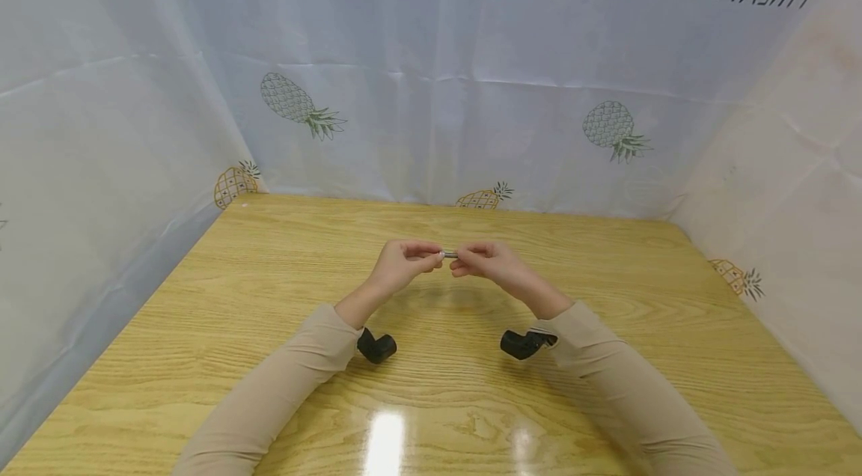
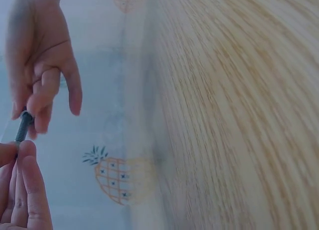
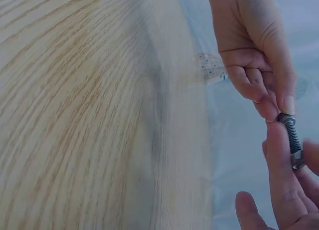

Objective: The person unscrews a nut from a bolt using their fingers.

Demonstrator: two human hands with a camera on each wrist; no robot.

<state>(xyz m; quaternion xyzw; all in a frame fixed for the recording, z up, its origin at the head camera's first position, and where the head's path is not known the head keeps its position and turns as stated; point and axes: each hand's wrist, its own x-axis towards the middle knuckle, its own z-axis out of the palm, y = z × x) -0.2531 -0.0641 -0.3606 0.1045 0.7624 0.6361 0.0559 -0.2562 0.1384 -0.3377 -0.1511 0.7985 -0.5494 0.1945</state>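
Observation:
Between the two hands a short metal bolt (image 1: 450, 254) is held level above the table. My left hand (image 1: 402, 264) pinches one end between thumb and fingertips, and my right hand (image 1: 491, 266) pinches the other. Threads show along the bolt (image 3: 293, 137) in the right wrist view, with a wider dark piece at the left hand's end and a shiny six-sided piece at the right hand's. I cannot tell which is head and which is nut. The left wrist view also shows the bolt (image 2: 22, 127), its ends partly covered by fingertips.
A wood-grain table (image 1: 431, 401) lies below both hands. Pale curtains (image 1: 431, 139) printed with pineapples rise at its back and sides. Black wrist devices (image 1: 377, 347) stick out below both sleeves.

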